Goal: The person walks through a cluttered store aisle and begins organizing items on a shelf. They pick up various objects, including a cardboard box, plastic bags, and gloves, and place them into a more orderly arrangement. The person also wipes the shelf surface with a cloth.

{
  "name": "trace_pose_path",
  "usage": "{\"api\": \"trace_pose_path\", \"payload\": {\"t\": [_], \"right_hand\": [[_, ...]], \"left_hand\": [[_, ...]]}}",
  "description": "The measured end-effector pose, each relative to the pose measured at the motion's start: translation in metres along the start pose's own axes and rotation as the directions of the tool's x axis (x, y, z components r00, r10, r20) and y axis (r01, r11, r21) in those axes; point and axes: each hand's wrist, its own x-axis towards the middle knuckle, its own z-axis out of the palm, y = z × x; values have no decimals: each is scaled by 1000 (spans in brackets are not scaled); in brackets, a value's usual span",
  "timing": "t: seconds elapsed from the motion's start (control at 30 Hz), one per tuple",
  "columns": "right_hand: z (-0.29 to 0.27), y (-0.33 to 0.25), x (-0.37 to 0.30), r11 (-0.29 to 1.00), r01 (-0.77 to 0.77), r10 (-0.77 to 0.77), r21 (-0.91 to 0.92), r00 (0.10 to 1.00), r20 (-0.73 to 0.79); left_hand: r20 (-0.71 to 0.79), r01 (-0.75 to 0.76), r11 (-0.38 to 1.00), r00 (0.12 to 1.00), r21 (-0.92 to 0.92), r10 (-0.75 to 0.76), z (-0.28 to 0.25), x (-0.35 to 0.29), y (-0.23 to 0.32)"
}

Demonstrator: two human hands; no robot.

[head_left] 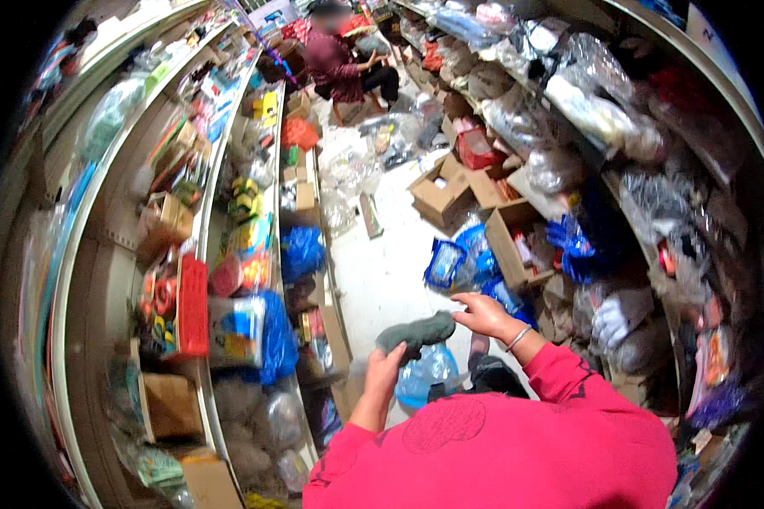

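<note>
My left hand (pixel 384 371) is closed on the left end of a dark grey-green cloth (pixel 416 334), a soft, long, bunched piece whose exact kind I cannot make out. At its other end, my right hand (pixel 488 319) pinches the tip between the fingers, a bangle around that wrist. The cloth is held up in front of me, stretched between both hands above the floor. Under it lies a light-blue clear plastic bag (pixel 427 375), partly hidden by the cloth and my clothing.
Packed shelves (pixel 208 212) line the left, with a red crate (pixel 191 305). Open cardboard boxes (pixel 442 190) and blue packets (pixel 444 263) lie along the right of the aisle floor (pixel 373 280). A seated person (pixel 339 64) is at the far end, near scattered clear plastic bags (pixel 399 136).
</note>
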Motion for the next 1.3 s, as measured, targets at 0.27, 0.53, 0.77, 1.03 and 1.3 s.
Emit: {"api": "trace_pose_path", "payload": {"t": [0.27,0.53,0.77,1.03,1.3], "right_hand": [[-253,-128,109,780,349,-621,-520,321,-715],[-294,-121,43,811,207,-571,-547,73,-818],[-328,-134,24,700,137,-701,-701,-55,-711],[-303,-121,93,640,283,-753,-715,417,-509],[-126,80,145,858,-167,417,485,779,-469]], "left_hand": [[99,10,991,995,-131,3,58,114,42],[330,11,994,944,-111,26,108,166,88],[392,-34,966,917,255,-71,168,166,153],[599,-225,887,798,403,-70,186,245,113],[871,-311,932,491,188,-12,151,288,178]]}}
